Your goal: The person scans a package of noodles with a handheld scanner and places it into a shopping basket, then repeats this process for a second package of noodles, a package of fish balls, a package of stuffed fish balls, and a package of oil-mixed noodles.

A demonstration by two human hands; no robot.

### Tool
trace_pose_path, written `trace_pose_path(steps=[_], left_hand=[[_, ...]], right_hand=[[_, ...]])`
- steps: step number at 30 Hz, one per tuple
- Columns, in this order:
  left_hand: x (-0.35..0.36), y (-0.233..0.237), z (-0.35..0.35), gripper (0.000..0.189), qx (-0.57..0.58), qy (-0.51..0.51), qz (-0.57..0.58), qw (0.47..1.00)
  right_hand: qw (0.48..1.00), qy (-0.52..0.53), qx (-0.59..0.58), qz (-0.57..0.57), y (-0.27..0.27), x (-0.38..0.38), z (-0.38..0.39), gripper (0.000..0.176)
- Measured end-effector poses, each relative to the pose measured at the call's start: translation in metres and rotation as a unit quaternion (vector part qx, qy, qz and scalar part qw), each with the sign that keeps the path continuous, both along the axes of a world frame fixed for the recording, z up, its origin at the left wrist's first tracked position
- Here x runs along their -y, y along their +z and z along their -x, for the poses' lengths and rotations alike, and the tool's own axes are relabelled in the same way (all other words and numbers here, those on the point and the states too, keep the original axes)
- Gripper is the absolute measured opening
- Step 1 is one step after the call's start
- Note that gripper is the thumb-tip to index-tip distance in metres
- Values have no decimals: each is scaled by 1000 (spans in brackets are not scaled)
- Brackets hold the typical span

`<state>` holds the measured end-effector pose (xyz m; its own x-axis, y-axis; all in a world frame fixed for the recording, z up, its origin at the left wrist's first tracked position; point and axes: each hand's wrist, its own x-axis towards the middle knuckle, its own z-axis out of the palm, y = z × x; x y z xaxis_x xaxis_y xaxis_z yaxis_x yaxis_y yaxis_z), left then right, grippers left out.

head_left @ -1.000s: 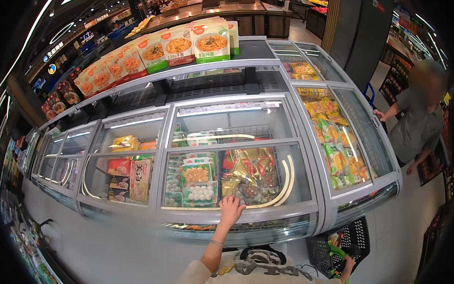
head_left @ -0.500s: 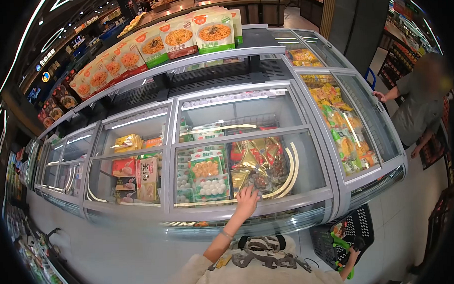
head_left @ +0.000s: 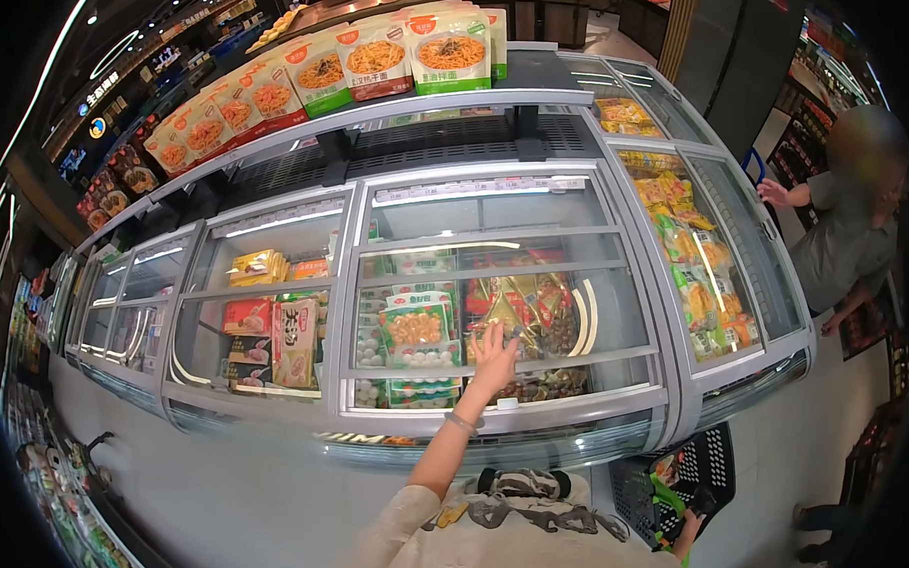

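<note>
My left hand (head_left: 494, 361), a band around its wrist, rests with fingers spread on the sliding glass lid (head_left: 616, 323) of a chest freezer, near the lid's front frame. Under the glass are bags of white balls (head_left: 420, 355) in green packaging and gold-and-red packets (head_left: 510, 300). A gap between the lid's front frame and the freezer's front rim exposes some of the packages. Low on the right, my right hand (head_left: 689, 532) is closed around the green handle (head_left: 669, 499) of a black shopping basket (head_left: 718, 467), which hangs beside me with some items inside.
Noodle packs (head_left: 451, 52) stand in a row on the shelf (head_left: 388, 113) above the freezer. A neighbouring freezer (head_left: 764, 263) holds yellow and green bags. At the right, a person in grey (head_left: 843, 235) stands with one hand by that freezer's edge.
My left hand has moved forward, and the glass lid has slid away from me with it, opening a gap at the front. My right hand still holds the basket.
</note>
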<state>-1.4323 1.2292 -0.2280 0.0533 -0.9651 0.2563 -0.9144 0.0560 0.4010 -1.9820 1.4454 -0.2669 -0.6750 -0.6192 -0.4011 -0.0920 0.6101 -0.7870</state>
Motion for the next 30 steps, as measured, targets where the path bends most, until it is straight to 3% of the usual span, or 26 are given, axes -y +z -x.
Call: trace_pose_path(steps=[3,6,10,13,16,22,25,28,30], left_hand=[[41,-1,-15,25,11,8,-23,1000],[78,-3,-28,29,14,13,-5,1000],[117,-1,-45,31,5,14,-64,998],[143,3,-56,31,1,17,-105,994],[163,8,-64,31,0,20,-125,992],[197,4,-78,28,20,17,-150,988],[200,18,-79,31,14,22,-177,984],[204,16,-81,31,15,30,-170,985],[200,8,-80,41,26,44,-140,989]], right_hand=[[1000,16,-6,1,18,1,-17,40],[997,30,28,61,-11,-11,1,43],[1000,-7,27,-12,-28,-16,12,50],[998,-52,42,-16,-21,-18,3,51],[996,-84,17,28,-24,-17,-6,33],[996,-77,19,-34,-39,-27,-2,39],[997,-57,19,-46,9,-18,-45,42],[997,-64,33,-19,10,-27,-62,42],[997,-68,41,2,11,-33,-69,43]])
